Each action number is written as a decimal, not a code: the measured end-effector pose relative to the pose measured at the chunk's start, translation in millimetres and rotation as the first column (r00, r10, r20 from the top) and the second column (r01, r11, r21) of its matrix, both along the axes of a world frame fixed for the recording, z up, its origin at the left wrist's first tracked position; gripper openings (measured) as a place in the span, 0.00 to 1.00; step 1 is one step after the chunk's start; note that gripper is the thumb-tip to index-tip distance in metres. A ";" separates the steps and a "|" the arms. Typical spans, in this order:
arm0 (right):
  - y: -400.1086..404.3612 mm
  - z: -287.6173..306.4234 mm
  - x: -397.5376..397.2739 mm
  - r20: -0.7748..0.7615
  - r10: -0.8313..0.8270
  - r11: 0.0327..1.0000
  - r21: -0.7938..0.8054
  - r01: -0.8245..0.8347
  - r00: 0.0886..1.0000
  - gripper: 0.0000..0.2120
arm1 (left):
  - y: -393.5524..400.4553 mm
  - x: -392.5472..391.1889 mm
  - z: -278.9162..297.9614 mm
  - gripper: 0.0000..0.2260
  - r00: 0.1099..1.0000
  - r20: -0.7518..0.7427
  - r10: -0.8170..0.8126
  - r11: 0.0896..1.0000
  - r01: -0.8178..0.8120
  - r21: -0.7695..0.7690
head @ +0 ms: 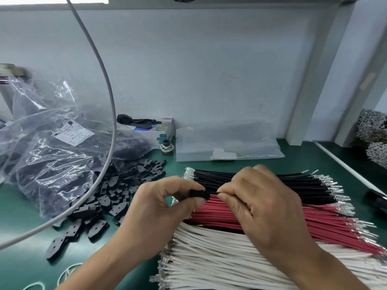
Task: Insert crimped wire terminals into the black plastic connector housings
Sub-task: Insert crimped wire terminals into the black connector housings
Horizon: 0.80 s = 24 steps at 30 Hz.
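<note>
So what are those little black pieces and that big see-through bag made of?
The loose black housings look like matte moulded plastic: dull, sharp-edged, identical shapes. The clear bag seems thin glossy plastic film, going by its crinkles and white glare streaks.

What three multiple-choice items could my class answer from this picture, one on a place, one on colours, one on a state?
1. Where does the loose pile of black housings lie?
A. left of the wire bundles
B. on top of the white wires
C. inside the tissue box

2. Which colours are the wire bundles on the green mat?
A. blue, yellow, green
B. black, red, white
C. all black

3. What is the left hand doing?
A. lying flat on the mat
B. pinching a black connector housing
C. holding scissors

Answers: 1 A, the pile sits left of the bundles. 2 B, black wires, red wires, white wires. 3 B, thumb and fingers pinch it opposite the right hand.
</note>
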State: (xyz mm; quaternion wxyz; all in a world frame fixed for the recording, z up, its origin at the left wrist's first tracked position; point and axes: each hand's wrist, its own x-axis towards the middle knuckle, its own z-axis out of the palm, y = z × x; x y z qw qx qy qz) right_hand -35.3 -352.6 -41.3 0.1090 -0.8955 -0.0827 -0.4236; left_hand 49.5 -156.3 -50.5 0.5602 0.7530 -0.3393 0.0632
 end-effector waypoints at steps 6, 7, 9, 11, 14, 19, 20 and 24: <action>5.1 -10.2 -1.5 -0.167 -0.026 0.995 -0.094 0.011 0.986 0.04 | 6.9 12.2 -1.8 0.15 0.985 -0.156 0.080 0.980 -0.106 -0.168; 7.1 -12.7 -0.4 -0.256 -0.029 0.998 -0.066 0.012 0.966 0.07 | 6.8 12.7 -1.7 0.14 0.982 -0.178 0.064 0.978 -0.098 -0.185; 7.3 -13.7 2.0 -0.329 -0.013 1.000 0.012 0.018 0.944 0.07 | 5.9 12.2 -1.2 0.13 0.978 -0.204 0.041 0.977 -0.082 -0.198; 5.8 -13.3 3.9 -0.340 0.004 0.999 0.043 0.011 0.940 0.02 | 5.1 11.2 -1.6 0.12 0.975 -0.221 0.030 0.976 -0.077 -0.205; 6.5 -13.3 2.9 -0.341 -0.014 1.000 0.017 0.021 0.940 0.05 | 4.6 11.1 -2.2 0.12 0.972 -0.232 0.035 0.974 -0.086 -0.212; 0.2 -10.3 0.4 -0.275 0.008 0.998 0.066 0.010 0.961 0.03 | 7.5 15.3 -2.5 0.10 0.963 -0.270 0.022 0.962 -0.094 -0.257; -2.1 -9.3 -0.1 -0.257 0.045 0.993 0.118 -0.015 0.965 0.04 | 8.1 16.0 -2.0 0.11 0.958 -0.285 0.002 0.958 -0.084 -0.274; -6.0 -4.3 -5.5 -0.173 0.114 0.966 0.248 -0.069 0.978 0.08 | 9.1 15.0 0.5 0.12 0.934 -0.340 -0.114 0.944 -0.005 -0.331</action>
